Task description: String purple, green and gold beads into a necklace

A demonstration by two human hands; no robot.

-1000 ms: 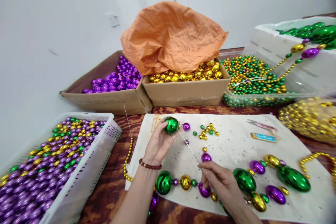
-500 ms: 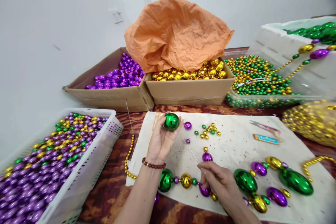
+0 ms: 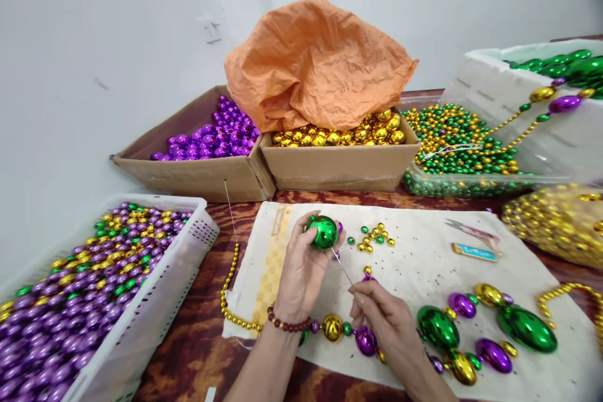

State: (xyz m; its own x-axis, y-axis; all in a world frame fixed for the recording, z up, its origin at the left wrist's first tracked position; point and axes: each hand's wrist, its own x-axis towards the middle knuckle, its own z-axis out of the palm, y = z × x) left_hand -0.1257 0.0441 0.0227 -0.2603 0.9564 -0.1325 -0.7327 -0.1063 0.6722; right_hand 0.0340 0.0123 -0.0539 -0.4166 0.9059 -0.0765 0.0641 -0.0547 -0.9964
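My left hand (image 3: 304, 264) is closed around a large shiny green bead (image 3: 323, 232), with a smaller green bead partly showing by the fingers. A pinch of my right hand (image 3: 384, 320) grips a thin needle (image 3: 343, 267), whose far tip reaches the underside of the green bead; whether it has entered the hole I cannot tell. Below my hands lies a strung row with a gold bead (image 3: 332, 327) and a purple bead (image 3: 365, 340). Part of that row is hidden by my left wrist and my right hand.
A white cloth (image 3: 414, 232) bears loose small beads (image 3: 375, 237), snips (image 3: 473, 231) and a finished-looking bead strand (image 3: 438, 327). Around it stand a white basket (image 3: 198, 217), cardboard boxes (image 3: 339, 166) under an orange sheet (image 3: 320, 63), and a clear tub (image 3: 471, 185).
My left hand has moved right and slightly down with the green bead. The needle tip has come up to the bead, and the gap between my hands is smaller.
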